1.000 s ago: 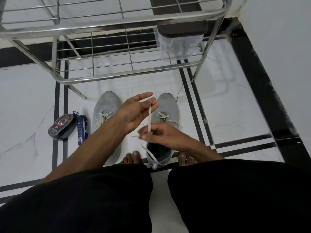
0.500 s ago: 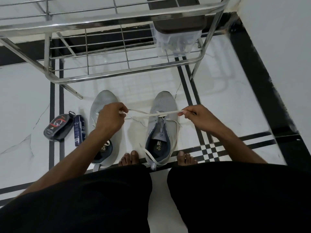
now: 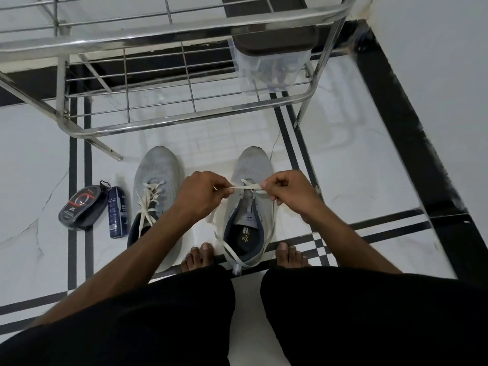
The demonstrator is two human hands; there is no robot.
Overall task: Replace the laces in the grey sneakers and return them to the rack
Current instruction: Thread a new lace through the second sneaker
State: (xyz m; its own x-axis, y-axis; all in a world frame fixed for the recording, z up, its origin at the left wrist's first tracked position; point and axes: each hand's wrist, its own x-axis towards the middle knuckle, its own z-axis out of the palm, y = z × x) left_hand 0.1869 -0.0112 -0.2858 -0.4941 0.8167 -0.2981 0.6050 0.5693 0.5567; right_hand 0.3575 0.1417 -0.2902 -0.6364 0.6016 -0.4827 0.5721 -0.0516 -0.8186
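Two grey sneakers stand side by side on the floor, toes toward the rack. The left sneaker point(image 3: 155, 178) carries a loosely threaded cream lace. Over the right sneaker point(image 3: 253, 165), a cream lace point(image 3: 247, 186) is stretched short between my hands. My left hand point(image 3: 203, 194) pinches one end and my right hand point(image 3: 287, 191) pinches the other, both just above the lowest eyelets. Loose lace tails trail down both sides of the right sneaker to its heel. The steel rack point(image 3: 184, 120) stands right behind the sneakers.
A clear plastic box with a dark lid point(image 3: 272, 67) sits on the rack's lower shelf at right. A shoe-polish sponge point(image 3: 81, 207) and a dark blue can point(image 3: 116, 210) lie left of the sneakers. My bare toes point(image 3: 200, 257) touch the floor at the heels; a white wall stands at right.
My hands have come closer together over the right sneaker's toe end, so the stretched lace between them is shorter than half a second ago. A second ago they held it upright.
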